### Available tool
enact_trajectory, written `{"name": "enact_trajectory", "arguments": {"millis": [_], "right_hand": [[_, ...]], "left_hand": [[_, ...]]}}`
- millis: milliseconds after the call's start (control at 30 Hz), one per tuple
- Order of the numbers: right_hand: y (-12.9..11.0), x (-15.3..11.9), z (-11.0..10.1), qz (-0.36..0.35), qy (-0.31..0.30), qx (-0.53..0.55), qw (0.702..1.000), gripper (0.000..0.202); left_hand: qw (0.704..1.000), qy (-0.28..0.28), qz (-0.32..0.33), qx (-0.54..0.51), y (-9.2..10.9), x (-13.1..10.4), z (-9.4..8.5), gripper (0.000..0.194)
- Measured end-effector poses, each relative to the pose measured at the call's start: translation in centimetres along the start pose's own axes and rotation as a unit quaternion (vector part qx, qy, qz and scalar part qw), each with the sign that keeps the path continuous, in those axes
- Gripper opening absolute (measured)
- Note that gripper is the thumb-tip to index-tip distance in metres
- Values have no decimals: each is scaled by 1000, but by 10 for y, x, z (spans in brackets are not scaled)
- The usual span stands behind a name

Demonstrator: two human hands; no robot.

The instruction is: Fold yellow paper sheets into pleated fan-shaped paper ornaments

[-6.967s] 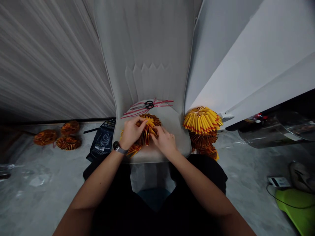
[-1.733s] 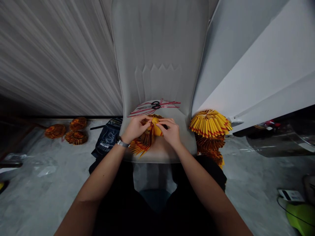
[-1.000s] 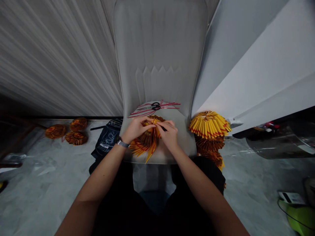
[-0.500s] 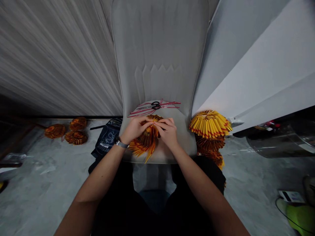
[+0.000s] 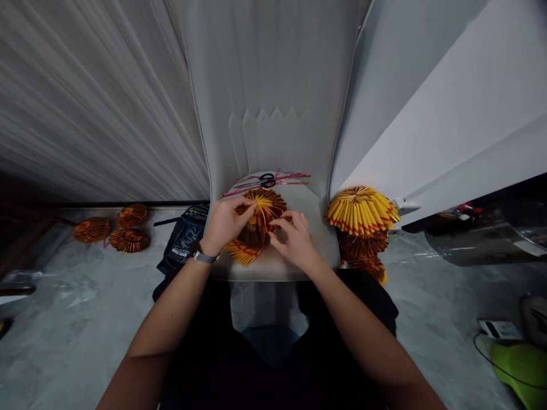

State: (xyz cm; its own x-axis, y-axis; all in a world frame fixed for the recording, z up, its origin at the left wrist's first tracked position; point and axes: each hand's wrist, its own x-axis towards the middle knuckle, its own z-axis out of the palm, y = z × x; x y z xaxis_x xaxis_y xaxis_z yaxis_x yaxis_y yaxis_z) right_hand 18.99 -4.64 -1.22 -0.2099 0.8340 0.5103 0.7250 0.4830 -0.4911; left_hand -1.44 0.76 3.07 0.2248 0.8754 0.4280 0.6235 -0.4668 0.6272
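Note:
A pleated gold and orange paper fan piece [image 5: 270,200] rests on the grey chair seat, its folds spread round in a near circle. My left hand [image 5: 228,223] pinches its folds at the upper left, thumb and forefinger together near the centre. At the lower right, my right hand [image 5: 294,236] grips the edge of a fold between thumb and fingers. Loose yellow pleats [image 5: 243,252] point down toward the seat's front edge. Black-handled scissors [image 5: 268,180] lie just behind the paper, among pink plastic ties [image 5: 294,179].
On the right a yellow pleated paper rosette [image 5: 362,212] tops a stack of darker ones. Several finished-looking rosettes [image 5: 129,240] lie on the floor at left, near a dark printed bag [image 5: 184,239]. The chair [image 5: 273,68] back rises ahead; a green object [image 5: 519,370] is at lower right.
My hands have moved apart from the paper's centre, the right one down and toward me. The pleats have fanned out wider, showing yellow folds at the top.

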Motion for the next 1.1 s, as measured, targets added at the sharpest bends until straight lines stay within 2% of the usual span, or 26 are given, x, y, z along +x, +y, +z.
{"name": "enact_trajectory", "arguments": {"millis": [100, 167, 267, 367, 433, 500, 600, 700, 867, 1100], "right_hand": [[6, -3, -4, -23, -56, -27, 998, 15], [10, -3, -9, -26, -93, -42, 994, 20], [15, 0, -18, -3, -133, 9, 991, 26], [19, 1, -26, 18, -171, 59, 983, 21], [20, -1, -28, 17, -184, 45, 982, 18], [18, -6, -27, -12, -197, 17, 980, 20], [12, -14, -21, -89, -247, -25, 965, 23], [9, -20, -17, -116, -288, -54, 949, 20], [16, -23, -18, -93, -270, -41, 958, 22], [17, -30, -3, -126, -264, -33, 956, 17]], "left_hand": [[999, 11, 17, 36, 10, -3, -5, 20], [997, 20, 34, 60, 17, -5, -9, 20], [995, 19, 43, 91, 27, -9, -14, 19], [994, -5, 35, 107, 30, -10, -11, 19], [993, -30, 26, 113, 26, -6, -5, 18], [993, -45, 14, 106, 17, 0, 3, 18], [996, -43, -2, 74, 3, 11, 9, 16], [997, -42, -14, 61, -6, 18, 7, 16], [998, -51, -27, 38, -10, 20, 5, 15], [998, -47, -24, 36, -10, 18, 7, 16]]}}
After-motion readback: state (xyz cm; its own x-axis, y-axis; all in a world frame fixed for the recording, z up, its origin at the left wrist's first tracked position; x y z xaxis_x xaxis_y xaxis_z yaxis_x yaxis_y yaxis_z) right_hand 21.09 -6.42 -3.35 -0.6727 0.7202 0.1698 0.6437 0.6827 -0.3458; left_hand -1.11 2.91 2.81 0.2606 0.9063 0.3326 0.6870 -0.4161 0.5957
